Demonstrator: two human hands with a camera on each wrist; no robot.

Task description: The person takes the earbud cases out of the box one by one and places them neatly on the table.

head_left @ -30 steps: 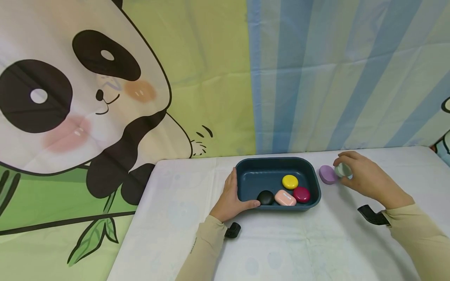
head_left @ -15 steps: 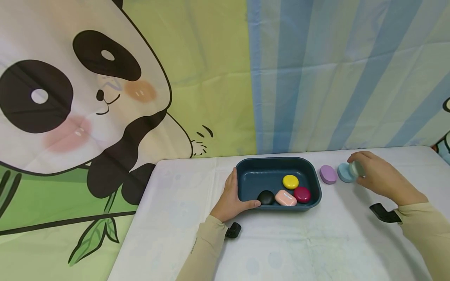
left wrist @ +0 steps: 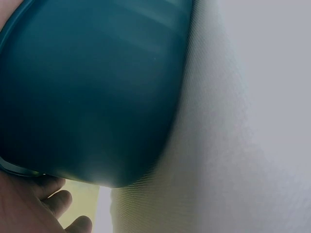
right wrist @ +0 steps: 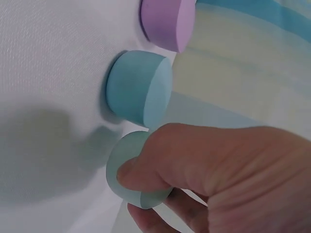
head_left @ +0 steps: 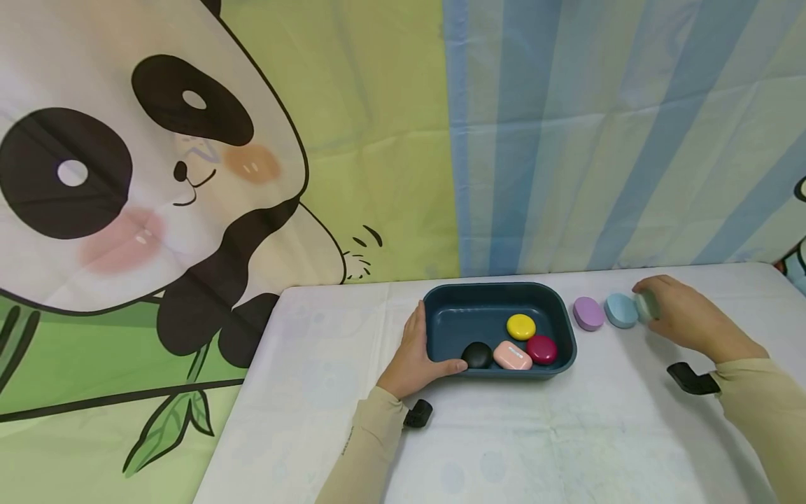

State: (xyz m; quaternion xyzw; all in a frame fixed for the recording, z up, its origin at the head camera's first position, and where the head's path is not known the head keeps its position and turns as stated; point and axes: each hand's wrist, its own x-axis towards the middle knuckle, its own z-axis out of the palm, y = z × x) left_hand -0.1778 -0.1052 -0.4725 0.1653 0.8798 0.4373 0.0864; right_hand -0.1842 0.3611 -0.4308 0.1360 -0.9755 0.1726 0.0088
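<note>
A dark blue rectangular tray [head_left: 466, 325] has my left hand [head_left: 412, 357] at its left end, fingers fairly straight along the side wall and thumb over the front rim. In the left wrist view, the tray's outer wall [left wrist: 92, 92] fills much of the picture. My right hand [head_left: 686, 315] pinches a pale green short round block [right wrist: 129, 167] between thumb and fingers, just right of a light blue block [head_left: 621, 310]. A purple oval block [head_left: 588, 313] stands left of the blue one. Whether the green block touches the table cannot be told.
Inside the tray lie a yellow disc [head_left: 520, 327], a dark red disc [head_left: 541, 349], a pink block [head_left: 513, 355] with a pale label and a black disc [head_left: 477, 355]. A white cloth covers the table [head_left: 504, 434]; a printed curtain [head_left: 378, 140] hangs behind.
My right hand has moved right with the pale green block, from in front of the light blue block to its right side, uncovering it. The left hand and tray have stayed put.
</note>
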